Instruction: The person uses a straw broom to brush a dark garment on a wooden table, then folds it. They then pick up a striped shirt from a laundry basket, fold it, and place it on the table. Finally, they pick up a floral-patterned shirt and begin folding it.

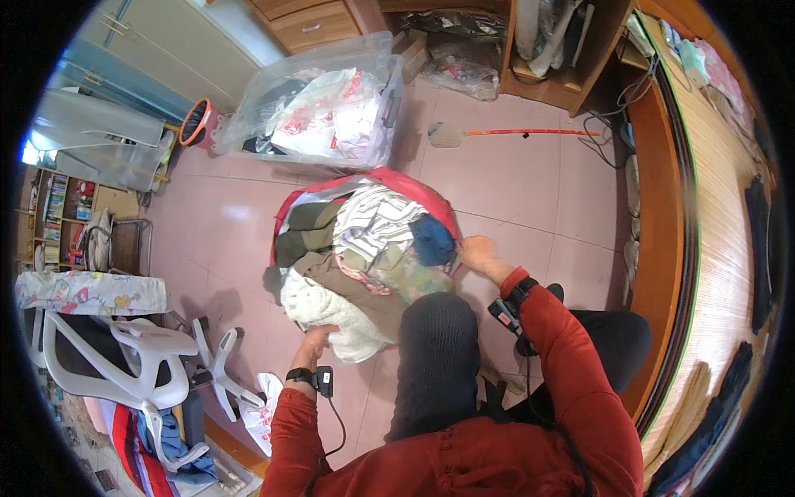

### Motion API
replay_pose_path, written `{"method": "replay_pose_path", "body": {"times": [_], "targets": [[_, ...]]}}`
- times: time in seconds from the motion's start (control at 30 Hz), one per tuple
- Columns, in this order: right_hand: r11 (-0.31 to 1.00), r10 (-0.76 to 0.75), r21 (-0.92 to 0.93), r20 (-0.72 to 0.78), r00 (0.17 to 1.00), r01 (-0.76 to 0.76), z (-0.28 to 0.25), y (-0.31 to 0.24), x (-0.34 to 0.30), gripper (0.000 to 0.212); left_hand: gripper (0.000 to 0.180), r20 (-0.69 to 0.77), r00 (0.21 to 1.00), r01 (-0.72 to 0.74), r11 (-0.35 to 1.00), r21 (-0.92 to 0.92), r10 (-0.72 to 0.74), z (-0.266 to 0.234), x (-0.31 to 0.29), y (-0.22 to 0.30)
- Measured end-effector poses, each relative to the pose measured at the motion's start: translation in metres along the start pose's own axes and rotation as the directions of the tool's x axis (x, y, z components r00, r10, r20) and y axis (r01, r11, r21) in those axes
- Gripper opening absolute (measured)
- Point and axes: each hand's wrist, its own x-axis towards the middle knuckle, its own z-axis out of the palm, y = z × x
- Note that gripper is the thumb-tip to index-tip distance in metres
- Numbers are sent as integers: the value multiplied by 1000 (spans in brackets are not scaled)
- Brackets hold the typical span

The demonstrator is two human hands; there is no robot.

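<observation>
A round red-rimmed fabric bag (431,195) full of clothes lies open on the floor before me. A striped white garment (373,217), olive-green clothing (310,228), a dark blue bundle (432,240) and brown cloth (339,277) fill it. White fleecy cloth (327,306) hangs over its near left side. At that cloth's lower edge my left hand (315,344) is closed, its fingertips partly hidden. My right hand (484,255) pinches the bag's right rim. My bent knee (439,348) is close against the bag's near side.
Behind the bag stands a clear plastic bin (385,124) stuffed with bags and cloth. A pink wastebasket (197,124) is left of it. An orange-handled swatter (530,132) lies on the tiles. An office chair (124,356) is at left, a wooden bed edge (671,207) at right.
</observation>
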Motion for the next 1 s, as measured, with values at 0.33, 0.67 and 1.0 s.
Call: {"method": "replay_pose_path", "body": {"times": [0.33,0.67,1.0], "targets": [[971,225,-82,9,974,-224,-64,94,-36,39,67,271,963,-81,955,286,1,45,46,-1],[863,505,-3,43,862,-506,-102,170,-73,31,60,596,800,-361,852,378,75,99,86,58],[761,578,-233,-184,795,-606,-159,260,-88,35,80,751,523,-708,696,120,403,221,117,143]]}}
